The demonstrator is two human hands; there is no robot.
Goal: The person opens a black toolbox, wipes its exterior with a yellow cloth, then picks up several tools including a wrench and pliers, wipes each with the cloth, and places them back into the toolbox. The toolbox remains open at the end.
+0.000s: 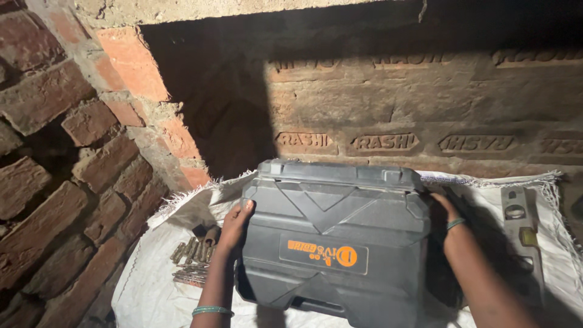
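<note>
Both forearms are stretched forward from the bottom edge, each banded with a thin green bangle. The left hand (234, 226) is pressed flat against the left side of a dark grey tool case (331, 234), fingers curled over its edge, clasping it. The right hand (446, 212) is set against the case's right side, its fingers hidden behind the shell, so the closure there cannot be told. The case, moulded hard plastic with ribbed panels and an orange label, is held tilted above a white woven sack (152, 285). Rusty metal bits (193, 258) are scattered beside the left wrist. A spirit level (522, 237) is laid at the right. Rough red bricks (79, 158) are stacked around.
</note>
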